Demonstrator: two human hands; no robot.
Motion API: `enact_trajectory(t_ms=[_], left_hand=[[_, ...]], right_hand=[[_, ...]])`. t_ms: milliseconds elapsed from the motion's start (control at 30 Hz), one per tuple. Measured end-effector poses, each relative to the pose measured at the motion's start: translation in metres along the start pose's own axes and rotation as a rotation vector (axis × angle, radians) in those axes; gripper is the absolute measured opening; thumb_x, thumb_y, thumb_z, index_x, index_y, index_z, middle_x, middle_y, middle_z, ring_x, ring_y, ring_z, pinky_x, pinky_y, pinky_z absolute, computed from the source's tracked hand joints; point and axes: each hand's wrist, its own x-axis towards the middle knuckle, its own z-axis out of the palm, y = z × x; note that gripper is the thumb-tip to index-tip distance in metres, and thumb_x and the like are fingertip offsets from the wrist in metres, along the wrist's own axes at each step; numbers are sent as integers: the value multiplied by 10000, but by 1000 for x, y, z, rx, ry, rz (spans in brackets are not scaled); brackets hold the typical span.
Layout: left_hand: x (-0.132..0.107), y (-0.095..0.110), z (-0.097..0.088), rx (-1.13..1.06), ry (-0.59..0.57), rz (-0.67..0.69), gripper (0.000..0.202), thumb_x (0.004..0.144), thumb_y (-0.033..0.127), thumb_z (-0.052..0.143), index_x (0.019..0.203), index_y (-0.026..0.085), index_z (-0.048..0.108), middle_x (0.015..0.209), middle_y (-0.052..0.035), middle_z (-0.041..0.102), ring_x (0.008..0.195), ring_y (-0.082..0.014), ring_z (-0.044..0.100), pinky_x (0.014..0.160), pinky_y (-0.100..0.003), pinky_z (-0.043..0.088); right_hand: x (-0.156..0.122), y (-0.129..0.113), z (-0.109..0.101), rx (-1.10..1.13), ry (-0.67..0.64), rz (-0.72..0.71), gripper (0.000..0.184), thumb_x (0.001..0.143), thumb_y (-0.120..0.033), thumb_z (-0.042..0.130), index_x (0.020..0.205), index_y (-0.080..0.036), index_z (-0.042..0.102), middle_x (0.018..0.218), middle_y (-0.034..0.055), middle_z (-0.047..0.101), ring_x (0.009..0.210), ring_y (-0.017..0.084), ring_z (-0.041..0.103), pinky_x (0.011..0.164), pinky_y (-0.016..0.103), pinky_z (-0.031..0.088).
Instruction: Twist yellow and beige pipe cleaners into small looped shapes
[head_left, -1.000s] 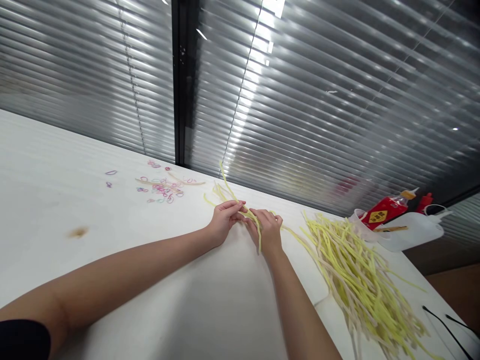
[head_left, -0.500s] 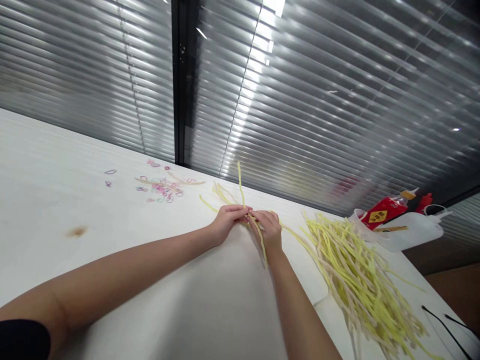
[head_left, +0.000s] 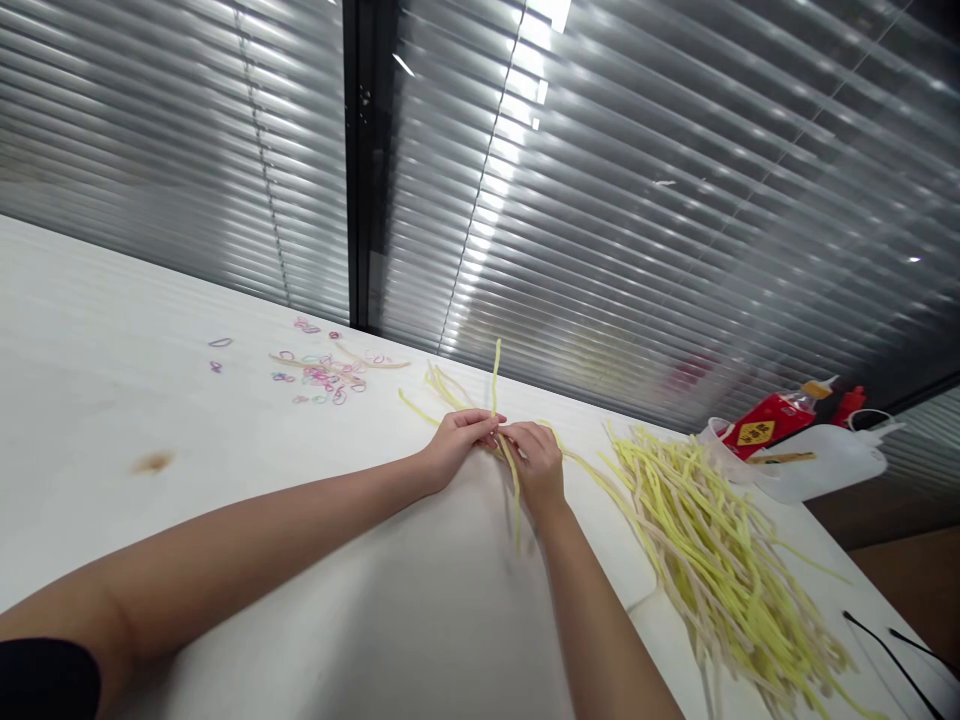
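My left hand (head_left: 455, 442) and my right hand (head_left: 538, 462) meet over the white table (head_left: 150, 400), fingertips pinched together on a thin yellow strand (head_left: 496, 375). One end of the strand sticks up past my fingers; the other end hangs down toward me, blurred. A few more yellow strands (head_left: 439, 388) lie on the table just beyond my hands.
A large heap of yellow and pale strands (head_left: 712, 560) covers the table at the right. Several small coloured rubber bands (head_left: 322, 375) lie scattered at the back left. A white container (head_left: 817, 465) with a red packet (head_left: 765, 425) stands at the far right. Window blinds run behind.
The strand's upper end has swung from leaning left to nearly upright. Its lower end has shifted and is blurred. Both hands stay pinched in the same spot.
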Motion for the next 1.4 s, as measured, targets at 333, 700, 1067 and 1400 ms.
enact_trajectory(t_ms=[333, 700, 1067, 1400], left_hand=[[0, -3, -1, -71, 74, -6, 330, 621, 298, 771, 912, 157, 710, 710, -15, 633, 666, -123, 546, 711, -284, 425], [2, -1, 0, -117, 103, 8, 252, 603, 269, 788, 809, 146, 712, 686, 7, 592, 608, -78, 482, 649, -242, 397], [2, -2, -1, -117, 92, -3, 242, 585, 254, 799, 764, 141, 680, 644, 15, 585, 592, -79, 484, 618, -238, 387], [5, -6, -3, -114, 110, -20, 291, 579, 252, 809, 795, 137, 651, 667, -2, 628, 629, -105, 556, 660, -262, 428]], right_hand=[[1, -2, 1, -55, -86, -17, 179, 914, -214, 455, 905, -194, 633, 835, 37, 679, 781, 140, 609, 714, 290, 383], [1, -2, -1, -123, -95, -58, 158, 893, -193, 480, 953, -203, 626, 873, 31, 695, 754, 128, 610, 831, 323, 323], [2, -4, -2, -91, -58, -59, 100, 875, -203, 530, 876, -208, 630, 822, 9, 689, 678, 113, 593, 809, 324, 335], [1, -3, 1, -38, -18, -64, 66, 855, -160, 554, 827, -194, 603, 780, 6, 684, 737, 128, 615, 786, 318, 333]])
